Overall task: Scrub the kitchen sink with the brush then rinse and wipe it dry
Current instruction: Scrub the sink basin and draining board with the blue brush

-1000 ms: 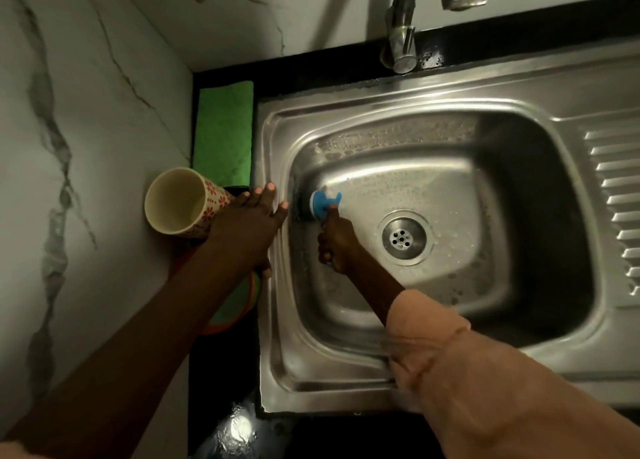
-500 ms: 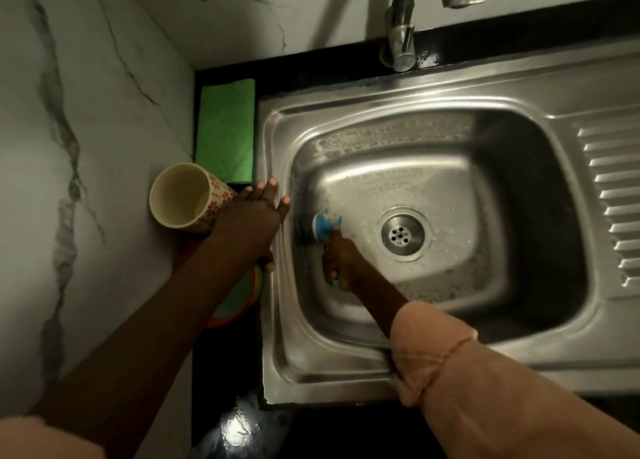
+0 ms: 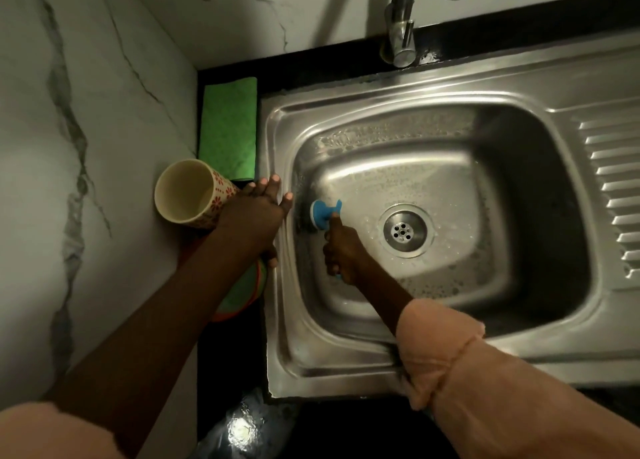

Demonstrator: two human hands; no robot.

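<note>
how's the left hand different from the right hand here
The left hand lies flat with fingers spread on the sink's left rim, holding nothing; the right hand is down in the basin, fist closed on the blue brush. The left arm is bare up to a sleeve at the frame's edge; the right sleeve ends nearer the wrist. Both reach toward the sink's left side.

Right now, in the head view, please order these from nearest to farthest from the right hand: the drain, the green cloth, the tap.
From the right hand:
1. Drain, just right of it in the basin.
2. Green cloth, on the counter, left of the sink.
3. Tap, at the back wall.
</note>
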